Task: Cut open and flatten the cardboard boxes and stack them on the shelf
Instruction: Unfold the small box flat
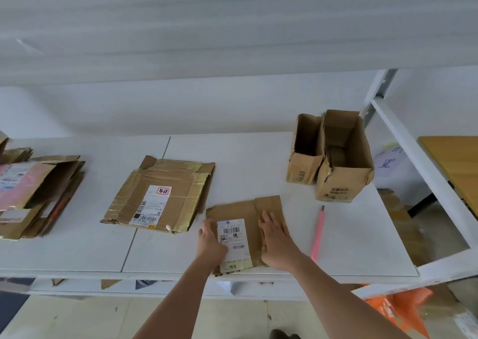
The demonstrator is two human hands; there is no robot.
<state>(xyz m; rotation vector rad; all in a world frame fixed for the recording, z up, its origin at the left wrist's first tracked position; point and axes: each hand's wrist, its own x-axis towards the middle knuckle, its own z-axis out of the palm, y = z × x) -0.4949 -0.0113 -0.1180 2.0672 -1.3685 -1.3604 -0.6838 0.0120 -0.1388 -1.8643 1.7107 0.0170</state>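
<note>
Flattening step: both hands, left hand (210, 243) and right hand (275, 243), fingers straight, press small box (243, 209) flat; next, stacking onto pile (165, 191).

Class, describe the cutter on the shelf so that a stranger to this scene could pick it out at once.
Start at the white shelf and find the two open, upright boxes at its right end. In front of them, right of the flattened box under the two hands, lies a thin pink cutter. It is the only pink, stick-shaped thing; everything around it is brown cardboard.
</note>
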